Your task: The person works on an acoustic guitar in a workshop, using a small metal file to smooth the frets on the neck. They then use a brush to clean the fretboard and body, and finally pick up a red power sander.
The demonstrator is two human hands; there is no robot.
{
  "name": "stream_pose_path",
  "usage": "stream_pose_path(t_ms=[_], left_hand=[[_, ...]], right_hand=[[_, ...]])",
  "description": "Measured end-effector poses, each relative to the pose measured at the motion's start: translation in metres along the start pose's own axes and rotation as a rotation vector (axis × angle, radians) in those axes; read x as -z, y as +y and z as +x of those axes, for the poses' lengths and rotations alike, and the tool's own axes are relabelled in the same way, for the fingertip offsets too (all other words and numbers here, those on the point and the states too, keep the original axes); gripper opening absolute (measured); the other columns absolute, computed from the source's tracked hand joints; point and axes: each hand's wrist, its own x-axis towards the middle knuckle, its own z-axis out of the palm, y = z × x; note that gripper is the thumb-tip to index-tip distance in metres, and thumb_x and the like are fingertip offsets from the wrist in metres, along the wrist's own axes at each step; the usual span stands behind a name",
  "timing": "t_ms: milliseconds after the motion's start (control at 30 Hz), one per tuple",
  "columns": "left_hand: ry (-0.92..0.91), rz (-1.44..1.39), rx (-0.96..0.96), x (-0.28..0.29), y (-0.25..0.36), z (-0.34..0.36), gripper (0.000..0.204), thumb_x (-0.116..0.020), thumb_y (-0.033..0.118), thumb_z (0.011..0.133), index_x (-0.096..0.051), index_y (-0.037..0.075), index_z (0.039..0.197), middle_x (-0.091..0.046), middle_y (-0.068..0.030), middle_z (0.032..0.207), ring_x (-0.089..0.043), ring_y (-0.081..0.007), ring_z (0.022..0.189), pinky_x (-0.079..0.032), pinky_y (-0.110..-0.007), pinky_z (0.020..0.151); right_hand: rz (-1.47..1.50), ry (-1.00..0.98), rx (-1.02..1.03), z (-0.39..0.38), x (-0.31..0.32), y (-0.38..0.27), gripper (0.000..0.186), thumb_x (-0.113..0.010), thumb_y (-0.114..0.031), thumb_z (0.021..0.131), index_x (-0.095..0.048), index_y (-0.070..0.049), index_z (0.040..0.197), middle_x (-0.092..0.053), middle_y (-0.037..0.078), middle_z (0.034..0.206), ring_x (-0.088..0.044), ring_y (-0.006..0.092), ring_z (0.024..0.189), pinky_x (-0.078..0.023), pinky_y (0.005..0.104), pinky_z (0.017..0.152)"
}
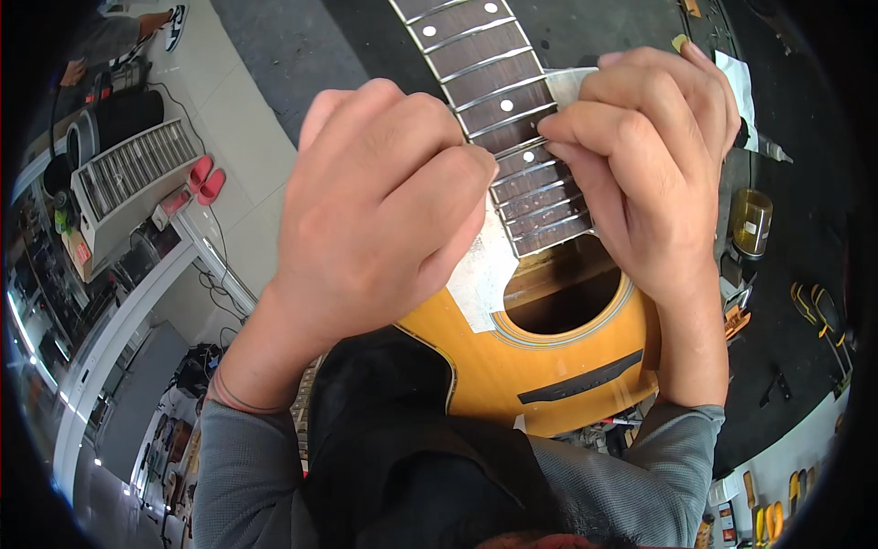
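An acoustic guitar [549,403] with an orange-yellow top and no strings lies in front of me, its neck pointing away. Metal frets and white dots line its dark fingerboard [494,105]. My left hand [380,201] is closed at the left edge of the fingerboard, fingers curled, with the fingertips partly hidden. Across from it, my right hand [649,146] pinches at the right edge. A thin fret wire [519,147] spans the board between the two pinches. Pale sheet material [485,284] covers the body beside the fingerboard's end, near the soundhole [572,302].
The dark work surface [768,366] at right bears an amber jar [752,223], yellow-and-black pliers [817,311] and a white paper [734,87]. On the tiled floor at left are red slippers [207,179] and a ribbed grey case [137,169]. Another person's shoe [176,27] shows at far left.
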Motion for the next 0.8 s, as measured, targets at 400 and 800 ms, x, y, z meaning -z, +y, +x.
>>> stream_pose_path(t_ms=[400, 800], left_hand=[[-0.037, -0.012, 0.036, -0.006, 0.01, 0.015, 0.022, -0.085, -0.008, 0.077, -0.076, 0.001, 0.095, -0.066, -0.0092, 0.086, -0.061, -0.0245, 0.074, -0.046, -0.036, 0.066], [-0.032, -0.017, 0.037, -0.009, 0.014, 0.016, 0.02, -0.084, -0.008, 0.077, -0.076, 0.0, 0.093, -0.066, -0.0102, 0.085, -0.061, -0.0258, 0.072, -0.046, -0.036, 0.063]], right_hand=[[0.015, 0.731, 0.477, 0.03, -0.053, 0.049, 0.019, -0.072, -0.021, 0.097, -0.074, -0.005, 0.106, -0.07, 0.006, 0.107, -0.066, 0.0269, 0.11, -0.047, 0.0475, 0.107], [0.07, -0.014, -0.046, -0.007, 0.01, 0.014, 0.028, -0.089, -0.014, 0.073, -0.076, -0.015, 0.097, -0.072, -0.001, 0.103, -0.066, 0.0278, 0.112, -0.044, 0.0509, 0.109]])
